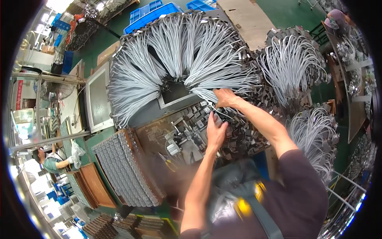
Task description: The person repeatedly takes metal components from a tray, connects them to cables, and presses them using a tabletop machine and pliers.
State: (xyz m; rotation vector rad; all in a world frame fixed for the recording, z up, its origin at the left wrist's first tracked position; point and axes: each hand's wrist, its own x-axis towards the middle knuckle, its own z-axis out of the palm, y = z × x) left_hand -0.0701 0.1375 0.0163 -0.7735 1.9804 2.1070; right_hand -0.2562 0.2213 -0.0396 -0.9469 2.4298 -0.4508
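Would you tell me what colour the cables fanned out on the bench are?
The cables are light grey, almost white; the head view shows this best.

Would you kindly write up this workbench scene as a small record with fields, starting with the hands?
left hand: left hand, gripping a small grey piece
right hand: right hand, at the near right end of the cable fan; exact grip unclear
cable layout: pale bundles spread in an arc
loose parts: metal-looking parts, piled beside the hands
tool: yellow-handled tool, left of the pile
beyond the cables: blue bins
far left: co-worker, beside translucent plastic
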